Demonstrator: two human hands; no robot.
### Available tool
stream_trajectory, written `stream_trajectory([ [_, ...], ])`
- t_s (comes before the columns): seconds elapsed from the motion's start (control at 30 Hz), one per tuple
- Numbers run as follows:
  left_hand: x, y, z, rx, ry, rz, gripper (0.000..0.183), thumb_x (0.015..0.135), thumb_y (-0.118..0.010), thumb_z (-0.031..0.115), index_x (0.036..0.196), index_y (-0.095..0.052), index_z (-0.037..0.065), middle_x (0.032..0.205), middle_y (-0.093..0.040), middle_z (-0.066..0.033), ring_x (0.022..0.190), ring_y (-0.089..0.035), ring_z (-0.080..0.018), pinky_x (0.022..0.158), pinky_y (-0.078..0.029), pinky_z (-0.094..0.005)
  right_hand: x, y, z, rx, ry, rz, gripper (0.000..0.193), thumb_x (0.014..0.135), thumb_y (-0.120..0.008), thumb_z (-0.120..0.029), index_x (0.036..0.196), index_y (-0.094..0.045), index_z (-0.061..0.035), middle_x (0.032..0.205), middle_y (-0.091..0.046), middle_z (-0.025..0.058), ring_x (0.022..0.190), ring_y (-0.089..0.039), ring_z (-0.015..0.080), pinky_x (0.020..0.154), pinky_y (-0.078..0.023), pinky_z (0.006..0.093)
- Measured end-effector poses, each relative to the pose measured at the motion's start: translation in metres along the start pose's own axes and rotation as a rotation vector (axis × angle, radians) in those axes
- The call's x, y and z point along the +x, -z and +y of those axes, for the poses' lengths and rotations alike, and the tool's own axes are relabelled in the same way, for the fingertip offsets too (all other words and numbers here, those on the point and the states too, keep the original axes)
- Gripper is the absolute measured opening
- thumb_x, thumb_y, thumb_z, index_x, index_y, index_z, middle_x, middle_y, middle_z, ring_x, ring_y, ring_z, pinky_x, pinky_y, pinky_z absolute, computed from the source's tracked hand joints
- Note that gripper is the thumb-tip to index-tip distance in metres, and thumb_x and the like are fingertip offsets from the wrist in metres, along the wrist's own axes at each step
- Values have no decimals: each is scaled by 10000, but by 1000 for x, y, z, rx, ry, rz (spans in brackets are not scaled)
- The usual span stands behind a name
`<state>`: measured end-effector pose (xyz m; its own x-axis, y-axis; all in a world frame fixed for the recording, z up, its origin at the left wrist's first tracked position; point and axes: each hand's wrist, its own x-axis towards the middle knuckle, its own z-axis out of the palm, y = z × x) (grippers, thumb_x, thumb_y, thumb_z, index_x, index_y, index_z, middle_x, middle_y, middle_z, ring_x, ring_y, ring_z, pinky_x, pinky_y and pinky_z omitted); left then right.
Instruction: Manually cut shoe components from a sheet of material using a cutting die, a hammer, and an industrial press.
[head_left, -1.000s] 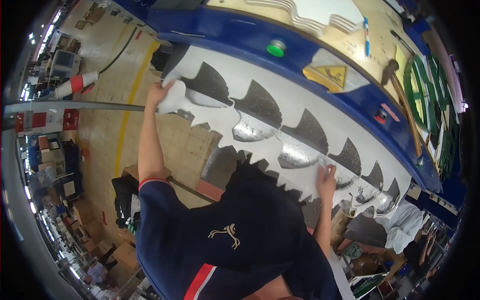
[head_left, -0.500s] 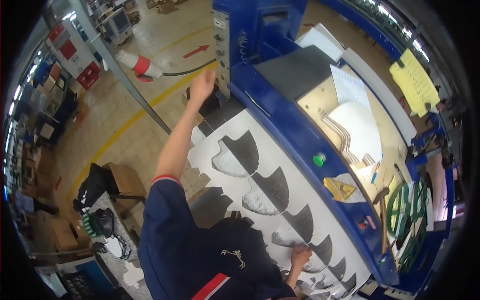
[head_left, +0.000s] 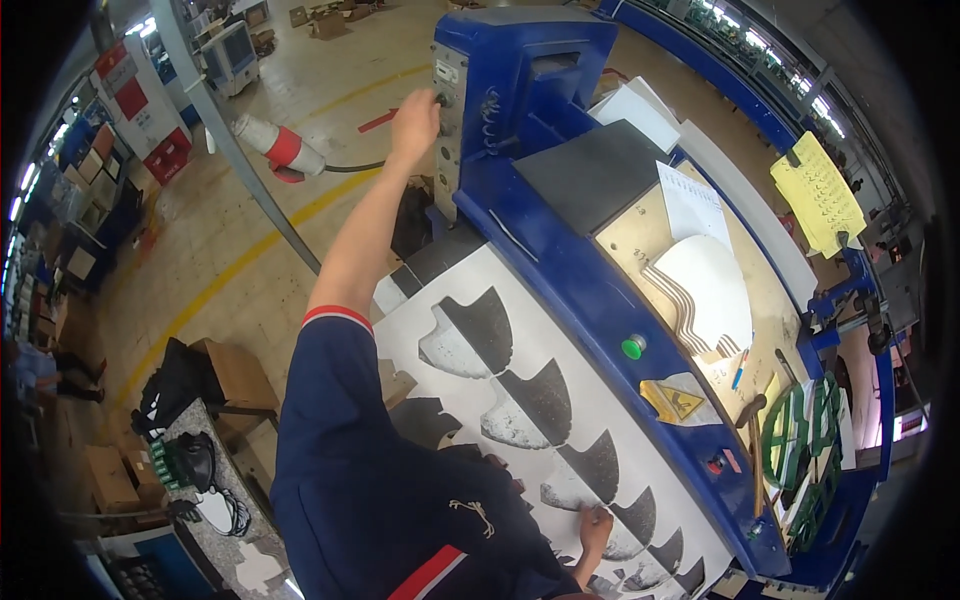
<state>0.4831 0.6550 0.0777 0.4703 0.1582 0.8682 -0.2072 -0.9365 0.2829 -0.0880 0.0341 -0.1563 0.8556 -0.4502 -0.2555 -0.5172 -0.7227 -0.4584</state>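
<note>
Nearest, the person's right hand (head_left: 594, 526), fingers bunched, meets one white sheet (head_left: 535, 335); whether it pinches the sheet, I cannot tell. The sheet, showing six cut-outs in one row, lies along one blue machine (head_left: 570, 275) bearing one green button (head_left: 634, 347). Farther, the left hand (head_left: 416, 122) is at one control panel (head_left: 448, 165), its grip unclear from here.

Dark-and-pale work bed (head_left: 545, 398) beneath a holed white sheet (head_left: 592, 398)
</note>
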Motion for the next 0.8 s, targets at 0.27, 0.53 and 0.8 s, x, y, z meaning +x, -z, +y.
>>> stream_trajectory([
  [0.27,25,39,-11,28,-241,-323,313,845,-669,175,1139,-640,72,1138,-657,-141,1071,-624,-333,892,-508,-445,3,4,15,-97,126,-125,384,850,-689,-303,1111,-685,-21,1116,-672,247,1095,-616,406,938,-488,475],
  [0.53,-204,93,162,-613,62,-567,194,936,-645,185,946,-665,-7,845,-667,-134,758,-642,-238,701,-513,-370,-23,147,-135,384,173,-161,321,934,-641,-334,1000,-692,-23,863,-686,146,765,-645,259,715,-511,362],
  [0.8,-447,217,382,-1025,-337,-1515,250,863,-657,261,1003,-689,56,970,-688,-136,962,-634,-354,870,-488,-445,101,385,-114,-37,343,575,332,926,-618,-352,939,-697,-30,855,-691,175,794,-674,298,720,-515,404],
])
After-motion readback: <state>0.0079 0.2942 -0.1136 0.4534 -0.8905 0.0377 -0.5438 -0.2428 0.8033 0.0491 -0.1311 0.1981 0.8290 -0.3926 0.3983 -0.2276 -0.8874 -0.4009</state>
